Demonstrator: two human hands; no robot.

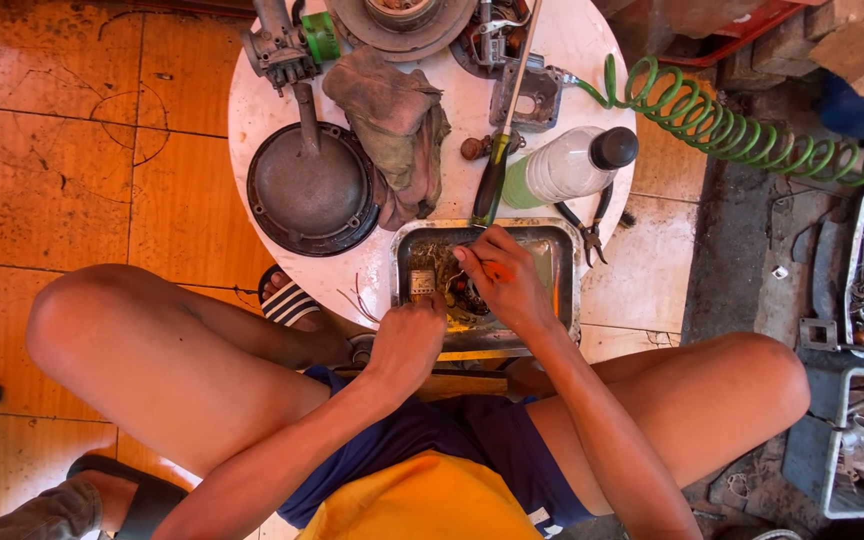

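Both your hands work inside the metal tray.

Your left hand (pixel 407 340) is curled shut on a small part at the tray's (pixel 562 262) 7 o'clock edge; your right hand (pixel 505 278) pinches a thin orange-handled tool over the wiry parts (pixel 439 262) inside. The tray sits at 6 o'clock on the round surface (pixel 572 45), with the plastic bottle (pixel 567 163) just beyond at 1 o'clock.

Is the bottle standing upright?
No, the bottle lies on its side on the round table, its dark cap pointing right.
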